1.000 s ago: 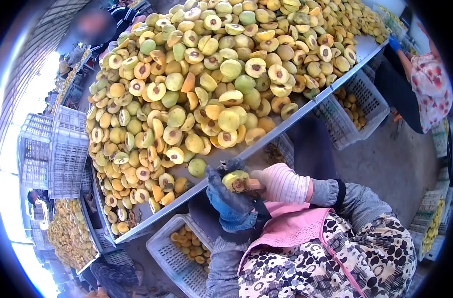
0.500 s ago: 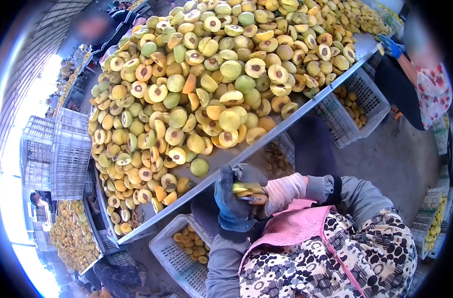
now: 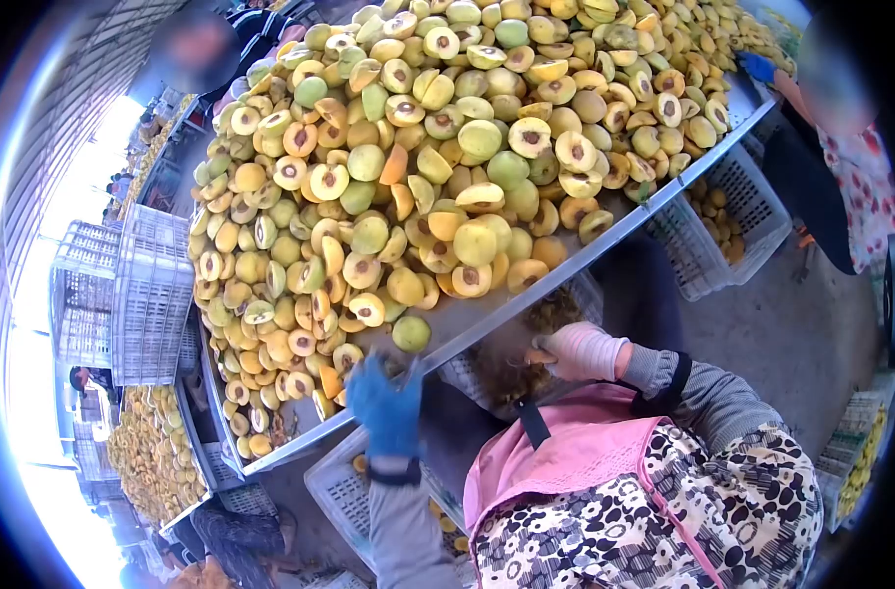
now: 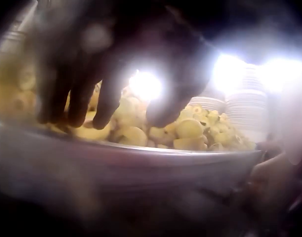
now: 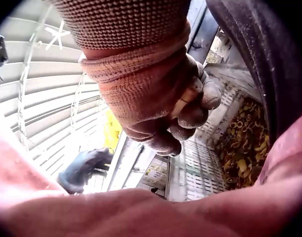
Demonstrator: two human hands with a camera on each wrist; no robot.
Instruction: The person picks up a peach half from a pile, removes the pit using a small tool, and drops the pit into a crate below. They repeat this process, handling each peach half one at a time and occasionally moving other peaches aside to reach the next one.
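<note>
White plastic crates (image 3: 143, 294) stand stacked at left.

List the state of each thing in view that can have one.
left hand, open, fingers spread at the edge of the table, holding nothing.
right hand, fingers curled round a tan handle.
green fruit, whole, near the table edge, nearest the left hand.
fruit pile, heaped; mostly halved, some whole.
side crate, part-filled with fruit.
lower crate, holds brownish scraps.
</note>
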